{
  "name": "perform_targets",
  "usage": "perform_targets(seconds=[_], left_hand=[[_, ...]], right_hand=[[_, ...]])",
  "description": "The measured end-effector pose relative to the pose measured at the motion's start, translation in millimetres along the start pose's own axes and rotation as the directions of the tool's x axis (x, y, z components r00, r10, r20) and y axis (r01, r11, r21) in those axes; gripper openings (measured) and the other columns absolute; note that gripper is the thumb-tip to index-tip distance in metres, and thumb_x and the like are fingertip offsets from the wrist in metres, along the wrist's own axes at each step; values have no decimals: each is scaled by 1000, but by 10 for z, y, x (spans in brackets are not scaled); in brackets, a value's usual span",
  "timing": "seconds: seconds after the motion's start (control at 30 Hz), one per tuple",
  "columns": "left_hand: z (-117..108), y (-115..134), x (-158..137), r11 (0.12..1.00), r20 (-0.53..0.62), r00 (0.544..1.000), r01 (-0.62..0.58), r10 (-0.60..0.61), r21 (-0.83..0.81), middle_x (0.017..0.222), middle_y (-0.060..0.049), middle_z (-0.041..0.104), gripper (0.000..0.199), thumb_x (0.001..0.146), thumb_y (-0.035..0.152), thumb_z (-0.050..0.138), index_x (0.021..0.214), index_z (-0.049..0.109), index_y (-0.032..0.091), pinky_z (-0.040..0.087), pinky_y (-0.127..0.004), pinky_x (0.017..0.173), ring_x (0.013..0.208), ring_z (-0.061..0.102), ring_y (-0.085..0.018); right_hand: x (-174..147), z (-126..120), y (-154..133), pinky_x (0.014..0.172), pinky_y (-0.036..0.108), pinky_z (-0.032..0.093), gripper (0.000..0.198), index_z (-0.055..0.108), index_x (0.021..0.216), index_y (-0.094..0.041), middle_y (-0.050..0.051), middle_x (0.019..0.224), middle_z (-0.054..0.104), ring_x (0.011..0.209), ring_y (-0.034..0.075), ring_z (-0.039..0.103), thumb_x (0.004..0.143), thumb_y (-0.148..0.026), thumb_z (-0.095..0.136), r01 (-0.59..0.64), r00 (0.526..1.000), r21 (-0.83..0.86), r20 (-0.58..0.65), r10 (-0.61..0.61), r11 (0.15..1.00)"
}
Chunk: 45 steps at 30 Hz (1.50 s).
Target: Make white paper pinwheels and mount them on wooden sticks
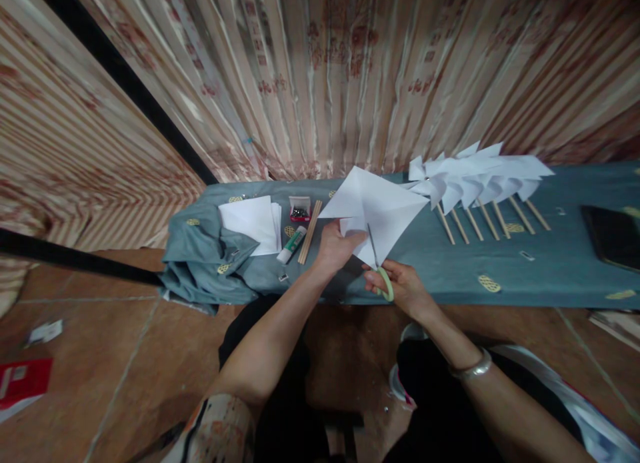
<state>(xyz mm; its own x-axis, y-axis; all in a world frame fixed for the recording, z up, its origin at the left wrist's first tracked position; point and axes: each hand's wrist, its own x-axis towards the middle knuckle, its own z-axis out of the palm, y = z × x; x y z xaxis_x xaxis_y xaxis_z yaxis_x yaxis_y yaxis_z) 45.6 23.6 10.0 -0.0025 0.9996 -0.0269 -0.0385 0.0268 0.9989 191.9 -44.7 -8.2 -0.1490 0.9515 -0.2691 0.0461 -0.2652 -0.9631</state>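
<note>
My left hand (pixel 339 245) pinches a white square sheet of paper (pixel 387 200) near its lower left edge, thumb on top. The sheet is held above the cloth, turned corner-up, and shows creases and a cut on its left side. In my right hand (pixel 400 283) is a pair of scissors (pixel 385 284) with light green handles. Their blades reach up into the paper from its bottom corner. Just left of the sheet lie several wooden sticks (pixel 310 233), a green and white glue stick (pixel 291 244) and a small open box of metal pins (pixel 300 210).
A stack of white paper (pixel 250 220) lies at the left end of the cloth-covered table (pixel 450 276). Several white paper pinwheels (pixel 480 176) on wooden sticks overlap in a row at the right. Farther right is a dark tablet-like object (pixel 610 233). Patterned curtains (pixel 320 70) hang behind.
</note>
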Motion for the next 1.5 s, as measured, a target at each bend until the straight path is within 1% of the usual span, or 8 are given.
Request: perform_targets(seconds=[0.17, 0.27, 0.47, 0.63, 0.77, 0.83, 1.27, 1.5], left_hand=[[-5, -14, 3, 1000, 2, 1000, 7, -7, -9, 64, 0, 63, 10, 61, 21, 70, 66, 63, 16, 43, -24, 56, 61, 56, -14], [-10, -1, 0, 1000, 8, 1000, 11, -11, -15, 65, 0, 63, 10, 61, 21, 70, 67, 64, 16, 43, -24, 57, 60, 55, -14], [-7, 24, -4, 1000, -3, 1000, 14, -14, -20, 68, 0, 65, 11, 60, 20, 70, 69, 64, 15, 44, -24, 60, 62, 56, -14], [-6, -5, 8, 999, 4, 1000, 15, -14, -31, 68, 0, 65, 12, 61, 20, 71, 69, 64, 15, 44, -24, 59, 62, 55, -13], [-2, -40, 13, 999, 16, 1000, 23, -23, -28, 65, 1, 63, 11, 61, 19, 70, 69, 64, 15, 43, -24, 58, 60, 54, -13], [1, -48, 10, 999, 20, 999, 31, -30, -33, 66, 0, 63, 12, 60, 19, 70, 69, 63, 15, 43, -24, 59, 60, 55, -13], [11, -13, 2, 996, 24, 999, 48, -46, -79, 67, 0, 64, 13, 59, 19, 70, 69, 63, 16, 44, -25, 61, 61, 55, -14], [13, -37, 9, 995, 17, 999, 38, -37, -88, 67, 0, 64, 13, 59, 18, 70, 70, 63, 16, 43, -24, 60, 60, 55, -13]], right_hand=[[3, -7, 19, 51, 27, 46, 51, 68, 78, -18, 0, 59, 64, 54, 15, 60, 59, -65, 78, 20, 1000, -24, 2, -19, 1000], [0, 11, -3, 50, 26, 44, 51, 68, 76, -18, -1, 57, 63, 52, 14, 57, 58, -64, 79, 16, 1000, -24, -15, -17, 1000], [-10, 44, -61, 50, 28, 47, 54, 68, 76, -19, -2, 57, 62, 51, 14, 58, 52, -65, 81, -23, 999, 6, -23, 23, 1000], [-2, 32, -33, 49, 27, 45, 55, 68, 76, -18, -1, 55, 62, 51, 13, 58, 53, -66, 81, -12, 999, 11, -31, 13, 1000], [5, 19, -22, 49, 26, 45, 55, 68, 75, -18, -1, 57, 64, 50, 13, 58, 50, -64, 83, -23, 999, 18, -31, 24, 1000], [6, 20, -26, 49, 26, 45, 53, 68, 75, -18, -1, 56, 64, 50, 13, 58, 51, -63, 83, -21, 999, 17, -32, 21, 1000], [-14, 67, -89, 46, 26, 46, 57, 67, 71, -18, -2, 52, 62, 47, 12, 56, 45, -66, 83, -34, 997, 42, -66, 37, 999], [-9, 81, -95, 46, 27, 47, 57, 67, 71, -19, -2, 52, 61, 46, 13, 56, 43, -65, 84, -42, 997, 50, -69, 45, 998]])
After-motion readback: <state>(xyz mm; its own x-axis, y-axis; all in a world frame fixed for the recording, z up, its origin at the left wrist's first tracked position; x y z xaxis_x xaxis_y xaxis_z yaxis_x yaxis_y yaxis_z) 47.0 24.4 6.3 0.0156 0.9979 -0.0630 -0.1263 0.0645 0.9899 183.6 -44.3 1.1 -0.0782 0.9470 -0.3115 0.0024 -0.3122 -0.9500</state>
